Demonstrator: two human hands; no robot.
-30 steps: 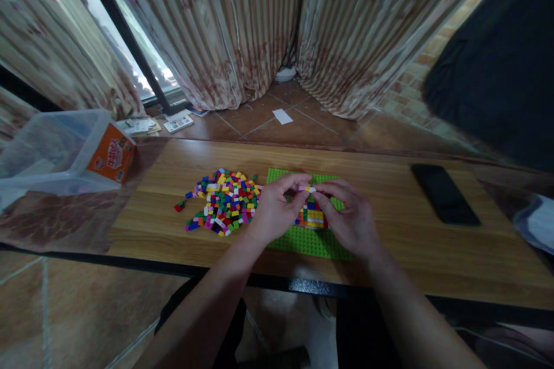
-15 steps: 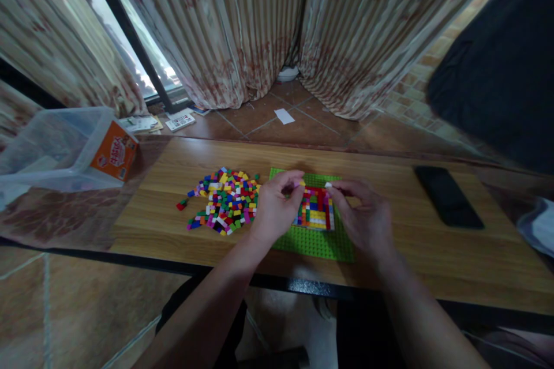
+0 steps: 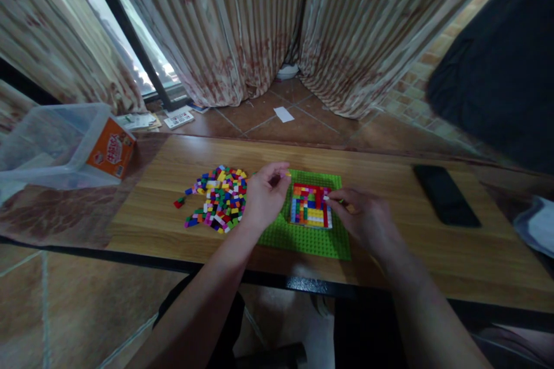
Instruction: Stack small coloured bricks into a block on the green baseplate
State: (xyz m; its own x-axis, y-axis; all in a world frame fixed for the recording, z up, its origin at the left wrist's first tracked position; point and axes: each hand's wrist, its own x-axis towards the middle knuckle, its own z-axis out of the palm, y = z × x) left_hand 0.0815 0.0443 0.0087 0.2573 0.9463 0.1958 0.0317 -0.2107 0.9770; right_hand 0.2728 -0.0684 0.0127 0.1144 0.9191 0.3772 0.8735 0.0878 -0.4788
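On a green studded baseplate point(image 3: 318, 245) lies a square build of coloured toy bricks point(image 3: 309, 206), edged with red along the top and right. My right hand point(image 3: 366, 213) pinches a small white toy brick point(image 3: 326, 198) at the upper right part of this build. Over the upper left edge of the baseplate is my left hand point(image 3: 266, 193), its thumb and forefinger closed on a tiny yellow toy brick point(image 3: 287, 174); a pinkish bit shows beside it. To the left, a loose pile of toy bricks point(image 3: 223, 199) is spread on the wooden table point(image 3: 147, 202), partly hidden by my left hand.
A clear plastic tub point(image 3: 56, 144) with an orange label stands beyond the table's left end. Towards the right lies a black phone point(image 3: 445, 195). Curtains point(image 3: 242, 40) hang behind, and a white paper point(image 3: 283, 114) is on the tiled floor.
My left hand has moved left and slightly up, uncovering more of the brick build. My right hand has lowered the white brick towards the build's upper right.
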